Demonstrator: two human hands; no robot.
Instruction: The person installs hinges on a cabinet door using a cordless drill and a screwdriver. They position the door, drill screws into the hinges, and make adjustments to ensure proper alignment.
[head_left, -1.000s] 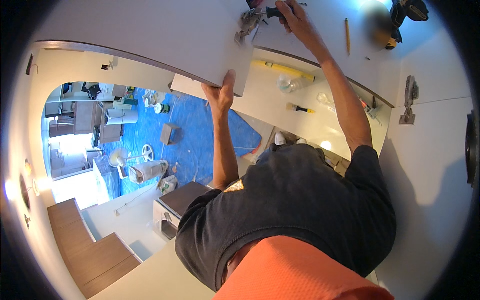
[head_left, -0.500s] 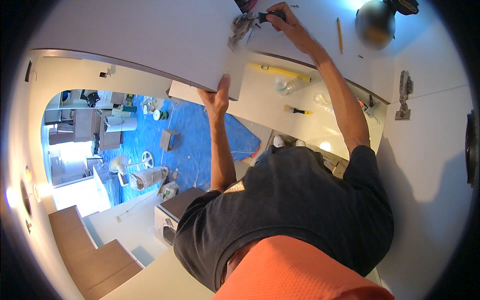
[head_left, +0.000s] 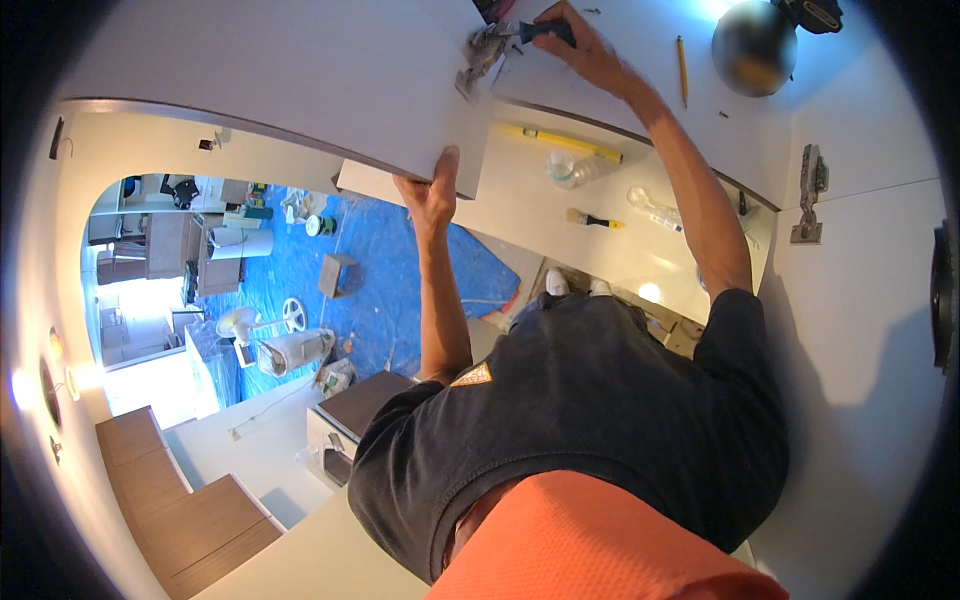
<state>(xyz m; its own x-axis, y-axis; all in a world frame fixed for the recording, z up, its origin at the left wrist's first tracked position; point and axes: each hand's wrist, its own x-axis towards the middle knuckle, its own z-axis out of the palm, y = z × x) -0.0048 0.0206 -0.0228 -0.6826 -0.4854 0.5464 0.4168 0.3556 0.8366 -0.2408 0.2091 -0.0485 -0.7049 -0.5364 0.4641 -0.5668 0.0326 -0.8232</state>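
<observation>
My left hand [head_left: 430,203] grips the lower edge of a white cabinet door [head_left: 300,70], its thumb on the inner face. At the top, my right hand [head_left: 588,52] is closed around the black handle of a screwdriver [head_left: 545,31]. The screwdriver's shaft points left at a metal cabinet hinge [head_left: 483,58] by the door's edge. Whether its tip sits in a screw is too small to tell. To the right of my hand, a yellow pencil [head_left: 682,72] and a small screw [head_left: 723,114] lie on the white cabinet surface.
Below lies a pale counter with a yellow spirit level [head_left: 572,144], clear plastic bottles [head_left: 570,170] and a paintbrush [head_left: 595,219]. Another hinge [head_left: 808,195] is fixed at right. A round dark lamp [head_left: 752,48] glows at top right. Blue sheeting [head_left: 385,290] covers the floor at left.
My right forearm and elbow have swung slightly to the right, uncovering more of a bottle on the counter. The screwdriver stays at the hinge, and my left hand keeps its hold on the door.
</observation>
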